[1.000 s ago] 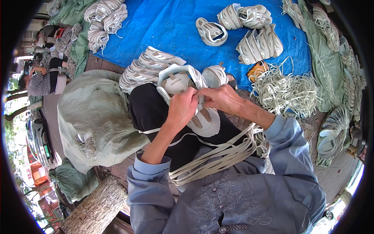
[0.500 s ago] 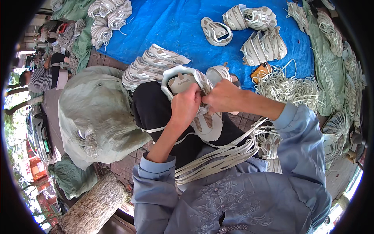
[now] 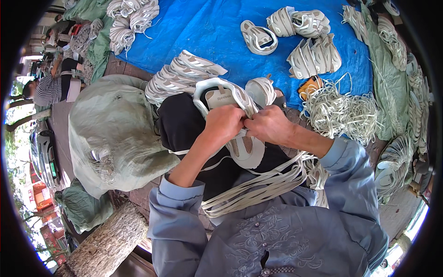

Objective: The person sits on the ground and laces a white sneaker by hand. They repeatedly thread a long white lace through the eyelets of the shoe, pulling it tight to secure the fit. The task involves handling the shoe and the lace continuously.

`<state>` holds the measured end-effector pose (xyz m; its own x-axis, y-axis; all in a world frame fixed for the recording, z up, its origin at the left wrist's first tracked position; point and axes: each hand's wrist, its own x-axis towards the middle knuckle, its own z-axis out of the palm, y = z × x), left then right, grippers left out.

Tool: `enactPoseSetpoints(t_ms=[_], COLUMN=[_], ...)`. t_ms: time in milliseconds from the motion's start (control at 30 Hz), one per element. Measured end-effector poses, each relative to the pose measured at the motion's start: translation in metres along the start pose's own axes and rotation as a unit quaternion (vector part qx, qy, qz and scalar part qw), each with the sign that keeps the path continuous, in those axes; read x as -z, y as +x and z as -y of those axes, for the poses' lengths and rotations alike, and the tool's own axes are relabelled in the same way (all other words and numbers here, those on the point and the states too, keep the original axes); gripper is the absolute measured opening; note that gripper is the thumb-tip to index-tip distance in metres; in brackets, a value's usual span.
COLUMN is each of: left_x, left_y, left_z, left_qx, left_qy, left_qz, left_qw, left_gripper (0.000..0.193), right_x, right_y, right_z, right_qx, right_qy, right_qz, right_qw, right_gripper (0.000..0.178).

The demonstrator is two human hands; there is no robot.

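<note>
A white-and-beige shoe upper [image 3: 249, 159] rests on the person's black-clothed lap [image 3: 220, 179]. The left hand [image 3: 224, 123] and right hand [image 3: 270, 124] meet, both pinched on its midsection. Loose laces [image 3: 258, 190] lie nearer; beyond, a blue tarp [image 3: 203, 28].

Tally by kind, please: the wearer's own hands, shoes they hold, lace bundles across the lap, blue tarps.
Left hand and right hand: 2
Held shoe: 1
Lace bundle: 1
Blue tarp: 1
Total: 5
</note>
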<state>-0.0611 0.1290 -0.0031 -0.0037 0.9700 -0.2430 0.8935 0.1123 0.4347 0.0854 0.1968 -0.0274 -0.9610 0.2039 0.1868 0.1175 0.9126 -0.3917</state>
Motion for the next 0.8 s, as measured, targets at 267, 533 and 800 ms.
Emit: enactPoseSetpoints(t_ms=[267, 533, 800], left_x=[0.009, 0.011, 0.006], left_y=[0.016, 0.027, 0.011], left_z=[0.006, 0.008, 0.005], left_qx=[0.001, 0.013, -0.006], left_qy=[-0.047, -0.096, -0.124], left_qz=[0.148, 0.201, 0.076], left_qw=[0.988, 0.975, 0.989], left_gripper=[0.015, 0.017, 0.010], right_x=[-0.008, -0.011, 0.000], right_y=[-0.003, -0.006, -0.005], right_z=[-0.019, -0.025, -0.018], right_qx=[0.072, 0.077, 0.016], right_qy=[0.016, -0.003, 0.008], right_qz=[-0.037, -0.102, -0.073], right_qw=[0.997, 0.992, 0.997], right_gripper=[0.008, 0.007, 0.012])
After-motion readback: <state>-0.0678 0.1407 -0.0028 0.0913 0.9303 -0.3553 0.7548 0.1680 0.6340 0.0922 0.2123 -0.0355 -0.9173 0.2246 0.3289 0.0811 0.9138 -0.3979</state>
